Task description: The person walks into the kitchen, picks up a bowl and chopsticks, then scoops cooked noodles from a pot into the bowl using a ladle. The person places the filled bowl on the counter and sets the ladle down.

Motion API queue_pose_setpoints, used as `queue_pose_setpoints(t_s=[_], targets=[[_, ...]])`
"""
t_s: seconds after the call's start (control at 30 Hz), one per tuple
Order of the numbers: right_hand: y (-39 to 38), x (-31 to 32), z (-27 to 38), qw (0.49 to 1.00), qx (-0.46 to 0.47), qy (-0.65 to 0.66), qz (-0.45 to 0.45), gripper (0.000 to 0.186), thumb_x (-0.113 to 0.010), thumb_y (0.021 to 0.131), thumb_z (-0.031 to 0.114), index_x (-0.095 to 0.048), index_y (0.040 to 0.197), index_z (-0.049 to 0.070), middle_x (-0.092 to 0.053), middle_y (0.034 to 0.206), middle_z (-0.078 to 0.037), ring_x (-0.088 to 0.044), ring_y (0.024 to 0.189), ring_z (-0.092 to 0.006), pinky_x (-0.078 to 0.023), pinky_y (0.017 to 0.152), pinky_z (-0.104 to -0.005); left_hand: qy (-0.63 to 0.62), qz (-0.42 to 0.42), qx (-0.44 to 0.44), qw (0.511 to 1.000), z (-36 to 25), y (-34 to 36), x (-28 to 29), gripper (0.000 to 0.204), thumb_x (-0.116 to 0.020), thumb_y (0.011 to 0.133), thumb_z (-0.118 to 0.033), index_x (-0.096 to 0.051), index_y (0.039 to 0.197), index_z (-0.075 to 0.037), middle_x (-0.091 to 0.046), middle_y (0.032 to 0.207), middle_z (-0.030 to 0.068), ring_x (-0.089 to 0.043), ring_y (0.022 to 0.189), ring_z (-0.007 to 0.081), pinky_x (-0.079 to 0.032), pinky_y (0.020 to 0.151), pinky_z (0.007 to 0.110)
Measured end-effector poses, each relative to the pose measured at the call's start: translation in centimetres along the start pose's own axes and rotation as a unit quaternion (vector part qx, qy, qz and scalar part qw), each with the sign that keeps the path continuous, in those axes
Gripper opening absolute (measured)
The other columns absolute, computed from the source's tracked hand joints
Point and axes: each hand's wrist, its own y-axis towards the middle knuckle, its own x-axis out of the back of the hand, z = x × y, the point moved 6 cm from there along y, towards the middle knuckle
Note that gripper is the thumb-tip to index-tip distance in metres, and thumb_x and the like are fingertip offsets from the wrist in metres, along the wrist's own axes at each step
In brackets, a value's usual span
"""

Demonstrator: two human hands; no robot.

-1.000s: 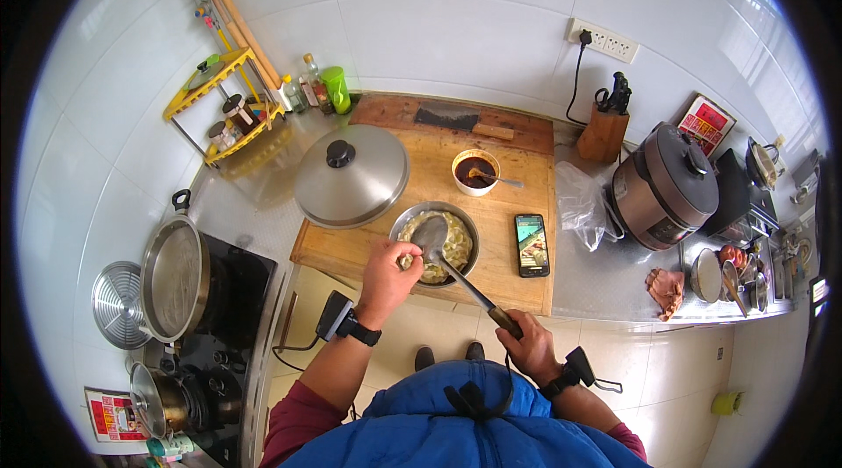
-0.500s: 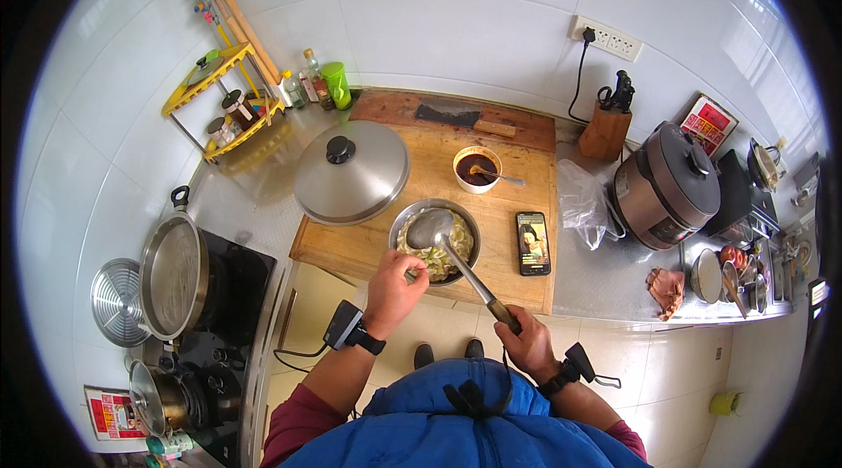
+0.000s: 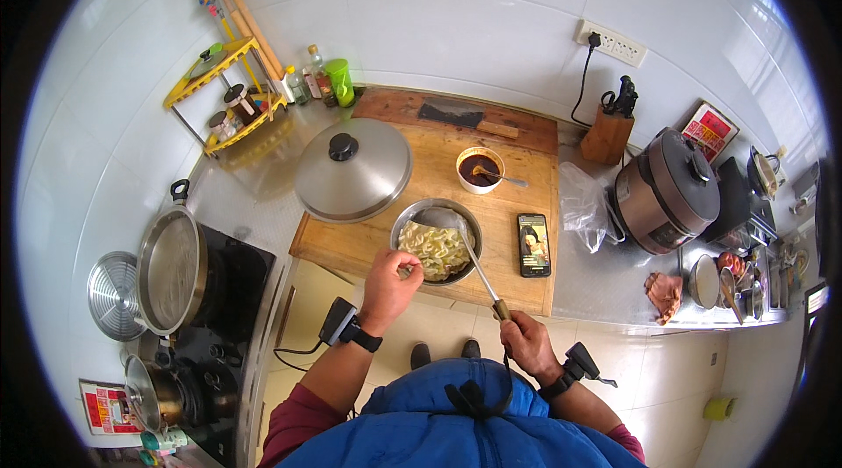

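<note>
A round metal bowl [image 3: 476, 235] stands near the front edge of the wooden board, with pale, noodle-like food [image 3: 431, 247] and green bits in it. My left hand [image 3: 392, 284] is closed at the bowl's near left rim, thumb and fingers pinched over the edge. In my right hand [image 3: 529, 343] is the lower end of a long-handled metal ladle [image 3: 481, 273]. Its scoop lies tilted at the far side of the bowl, against the food. Beyond stands a white bowl [image 3: 471, 185] of dark sauce with a spoon [image 3: 509, 178] in it.
A large domed lid [image 3: 351, 174] lies left on the wooden board [image 3: 517, 279], a phone [image 3: 533, 244] right. A cleaver [image 3: 452, 115] lies at the back. A pan [image 3: 168, 271] sits on the left hob; right are a plastic bag [image 3: 583, 205], knife block [image 3: 606, 135] and electric cooker [image 3: 668, 187].
The ladle's scoop has shifted from over the middle of the food to the bowl's far side and tipped, uncovering more food. Both hands have stayed nearly in place.
</note>
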Motion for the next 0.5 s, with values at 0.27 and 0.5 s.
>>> queue_pose_setpoints(t_s=[0.27,0.5], targets=[[-0.3,-0.3,1.9,1.0,0.005,0.013,0.007,0.028,-0.053,0.104,0.025,-0.061,0.1,-0.001,-0.056,0.07,-0.001,-0.05,0.058,-0.0079,-0.042,0.051,-0.026,-0.008,-0.022,0.024,0.999,1.4,-0.8,1.6,0.012,-0.076,0.083,-0.007,-0.067,0.092,-0.006,-0.063,0.09,0.0059,-0.059,0.077,0.0148,-0.046,0.064,0.028],[-0.7,-0.3,2.6,1.0,0.013,-0.015,0.004,0.028,-0.053,0.104,0.024,-0.062,0.104,-0.002,-0.055,0.069,0.0,-0.049,0.059,-0.0075,-0.041,0.053,-0.0257,-0.014,-0.014,0.106,0.994,4.7,-3.6,3.2,0.015,-0.075,0.083,-0.009,-0.065,0.094,-0.005,-0.064,0.091,0.0084,-0.063,0.081,0.0194,-0.048,0.065,0.032]])
